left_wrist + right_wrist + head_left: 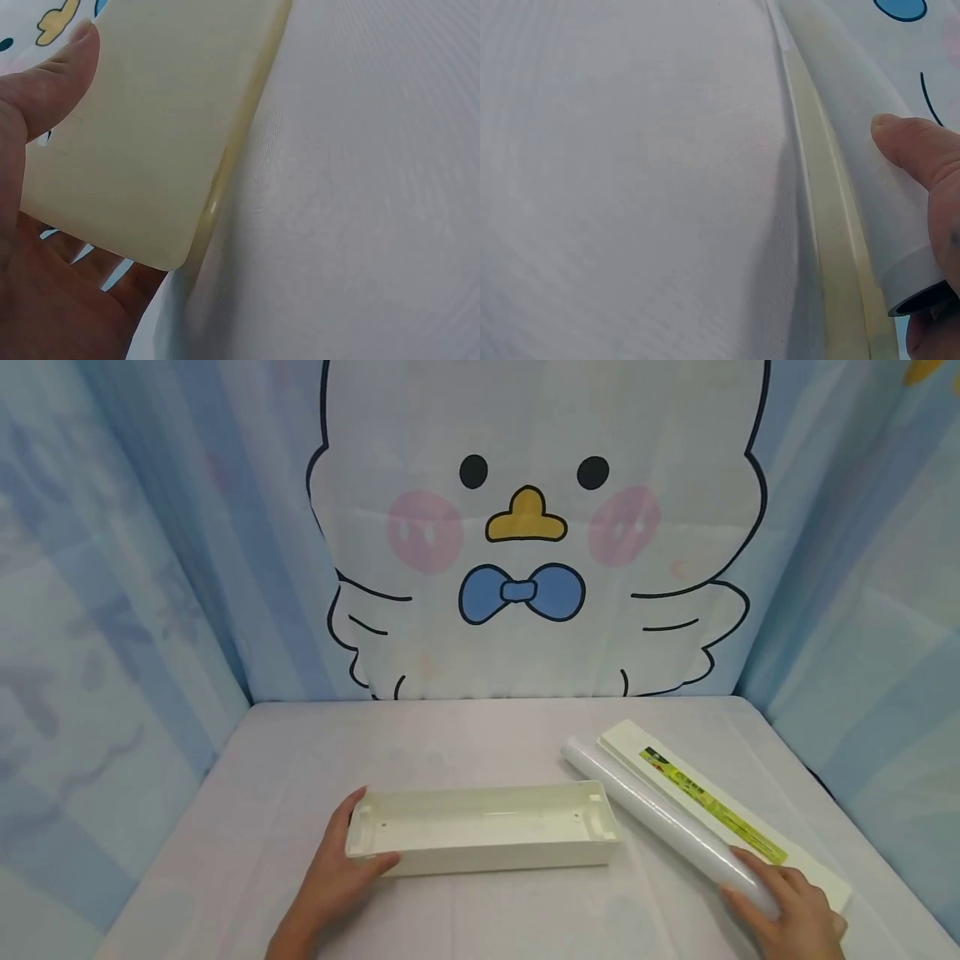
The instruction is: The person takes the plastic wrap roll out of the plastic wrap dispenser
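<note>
A long, shallow cream plastic box point(502, 858) sits open side up on the table. My left hand point(330, 881) grips its left end, thumb along the front wall and fingers at the far corner. To the right, my right hand point(795, 906) holds the near end of a clear plastic wrap roll point(675, 822), thumb on the left and fingers over the right side. Beside the roll lies a long cream lid point(813, 875) with a yellow-green label point(712, 802). In the right wrist view, the roll point(855, 127) shows a dark hollow core at its end.
A pale cloth covers the table point(450, 743). Behind it hangs a curtain point(525, 652) printed with a cartoon bird, and blue-white curtains point(112, 652) close in both sides. The far ends of roll and lid point toward the back.
</note>
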`<action>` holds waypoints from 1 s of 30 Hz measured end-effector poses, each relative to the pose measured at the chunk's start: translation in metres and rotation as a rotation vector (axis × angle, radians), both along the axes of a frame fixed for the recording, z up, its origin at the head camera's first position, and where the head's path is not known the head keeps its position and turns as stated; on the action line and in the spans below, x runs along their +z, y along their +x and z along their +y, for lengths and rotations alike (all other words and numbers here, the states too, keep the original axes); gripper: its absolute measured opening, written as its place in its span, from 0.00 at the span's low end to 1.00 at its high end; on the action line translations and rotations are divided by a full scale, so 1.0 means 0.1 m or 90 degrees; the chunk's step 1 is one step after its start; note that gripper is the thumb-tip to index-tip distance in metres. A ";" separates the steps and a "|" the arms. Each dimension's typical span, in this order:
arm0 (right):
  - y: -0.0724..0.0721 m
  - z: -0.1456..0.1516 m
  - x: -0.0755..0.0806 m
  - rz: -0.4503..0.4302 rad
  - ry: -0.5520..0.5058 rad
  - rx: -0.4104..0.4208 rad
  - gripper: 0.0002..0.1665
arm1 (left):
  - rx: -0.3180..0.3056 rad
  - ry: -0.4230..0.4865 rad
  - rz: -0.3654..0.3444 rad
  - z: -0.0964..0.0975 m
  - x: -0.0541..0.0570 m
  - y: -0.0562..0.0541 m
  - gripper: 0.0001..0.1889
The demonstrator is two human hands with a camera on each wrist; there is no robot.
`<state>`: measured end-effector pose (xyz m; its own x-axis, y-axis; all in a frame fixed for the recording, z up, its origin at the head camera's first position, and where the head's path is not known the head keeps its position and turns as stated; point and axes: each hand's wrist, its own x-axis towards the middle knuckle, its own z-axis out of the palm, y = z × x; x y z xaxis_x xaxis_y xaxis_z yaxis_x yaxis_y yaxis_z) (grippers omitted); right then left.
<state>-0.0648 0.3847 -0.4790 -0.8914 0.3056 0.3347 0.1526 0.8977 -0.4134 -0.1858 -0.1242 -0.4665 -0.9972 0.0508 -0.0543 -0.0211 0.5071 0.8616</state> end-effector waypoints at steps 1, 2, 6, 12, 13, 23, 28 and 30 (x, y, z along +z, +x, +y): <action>0.00 -0.01 0.00 -0.004 0.004 0.002 0.34 | 0.001 -0.002 -0.001 -0.01 0.00 0.00 0.59; 0.00 -0.01 0.01 -0.010 0.007 0.004 0.34 | 0.002 -0.003 -0.002 -0.02 0.01 0.00 0.59; -0.01 -0.01 0.01 -0.029 0.015 0.008 0.35 | 0.010 -0.010 -0.012 -0.03 0.04 0.00 0.60; -0.01 0.01 -0.05 -0.053 0.026 -0.014 0.37 | 0.012 -0.011 -0.015 -0.05 0.06 0.01 0.60; -0.01 0.01 -0.06 -0.055 0.029 -0.019 0.37 | 0.010 -0.009 -0.013 -0.06 0.06 0.01 0.59; 0.00 0.02 -0.01 -0.126 0.013 -0.024 0.39 | 0.014 -0.008 -0.025 -0.07 0.06 -0.01 0.61; -0.01 0.08 -0.01 -0.202 0.008 0.005 0.43 | 0.015 0.001 -0.029 -0.10 0.04 0.00 0.61; -0.02 0.10 -0.03 -0.226 0.009 0.006 0.45 | 0.015 0.006 -0.026 -0.12 0.03 0.01 0.60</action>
